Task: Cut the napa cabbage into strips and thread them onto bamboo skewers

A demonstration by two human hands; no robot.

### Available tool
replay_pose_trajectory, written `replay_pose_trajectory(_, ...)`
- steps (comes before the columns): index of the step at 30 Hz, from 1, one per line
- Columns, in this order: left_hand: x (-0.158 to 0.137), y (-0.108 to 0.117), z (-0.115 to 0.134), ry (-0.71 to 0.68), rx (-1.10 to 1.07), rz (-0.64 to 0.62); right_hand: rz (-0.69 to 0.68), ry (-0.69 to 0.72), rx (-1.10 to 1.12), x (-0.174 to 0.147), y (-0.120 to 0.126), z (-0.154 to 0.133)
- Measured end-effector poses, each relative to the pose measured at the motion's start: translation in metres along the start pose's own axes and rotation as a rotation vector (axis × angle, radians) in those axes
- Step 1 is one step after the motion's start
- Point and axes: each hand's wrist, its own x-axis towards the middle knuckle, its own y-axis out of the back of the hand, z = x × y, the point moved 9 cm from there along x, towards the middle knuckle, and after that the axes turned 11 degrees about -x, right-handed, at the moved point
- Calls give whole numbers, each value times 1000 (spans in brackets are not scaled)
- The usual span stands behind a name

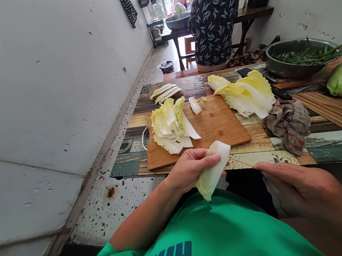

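Observation:
In the head view my left hand point(198, 163) grips a piece of napa cabbage leaf point(216, 167), white at its upper end and yellow-green below. My right hand point(300, 185) pinches a thin wooden skewer point(243, 162), whose far end reaches the leaf's right side. Whether the tip has pierced the leaf I cannot tell. Just beyond my left hand, cut cabbage leaves point(170, 126) lie heaped on a wooden cutting board point(219, 127). A small white cabbage scrap point(195, 105) rests near the board's far edge.
Past the board lie skewered cabbage pieces point(165, 92) and larger cabbage leaves point(246, 92). On the right are a crumpled cloth point(289, 124), a knife handle point(280, 93), bundled skewers point(337, 112), green vegetables point(341, 78) and a metal bowl point(298, 69) of greens. A person point(217, 21) sits ahead.

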Motion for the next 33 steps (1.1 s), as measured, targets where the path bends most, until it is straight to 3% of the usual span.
replay_pose_trajectory(11,-3,-7,3,-16,117,-82,13,-12,24,5,11,-5)
replay_pose_trajectory(21,-3,-25,-4,5,129,-129,-20,-70,117,17,0,-10)
replay_pose_trajectory(29,5,-9,-10,-6,-30,-66,-65,-88,114,17,-14,8)
replay_pose_trajectory(33,6,-6,-10,-20,1,-36,-31,-85,91,12,-15,8)
